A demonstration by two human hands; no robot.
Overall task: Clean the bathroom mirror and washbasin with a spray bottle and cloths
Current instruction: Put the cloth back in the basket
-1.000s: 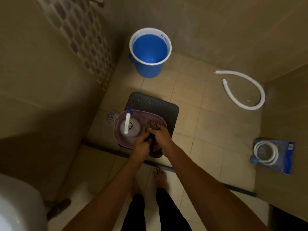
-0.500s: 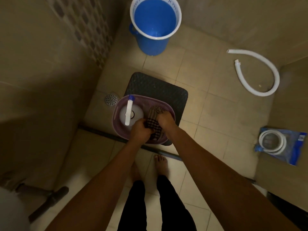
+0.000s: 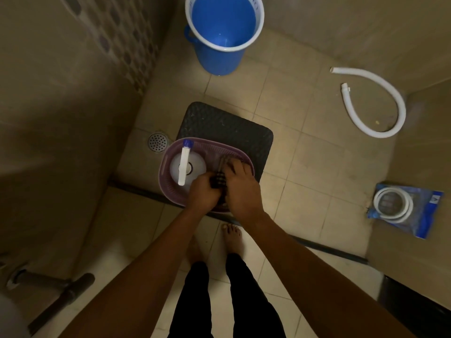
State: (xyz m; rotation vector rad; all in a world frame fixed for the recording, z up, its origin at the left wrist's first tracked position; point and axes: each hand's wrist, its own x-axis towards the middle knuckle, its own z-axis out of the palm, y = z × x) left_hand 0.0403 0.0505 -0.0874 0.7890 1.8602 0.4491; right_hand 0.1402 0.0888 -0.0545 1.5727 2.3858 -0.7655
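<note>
We reach both hands into a purple basket (image 3: 170,191) on the bathroom floor.

Our left hand (image 3: 203,192) is curled around a dark checked cloth (image 3: 219,178) in the basket's right half, and our right hand (image 3: 240,189) lies over the same cloth with fingers bent, gripping it. The spray bottle (image 3: 186,164), white with a blue tip, stands in the basket's left half, just beside our left hand. The basket rests on a dark mat (image 3: 227,125). Farther off stands a blue bucket (image 3: 222,32); a white hose (image 3: 380,103) curls at far right.
</note>
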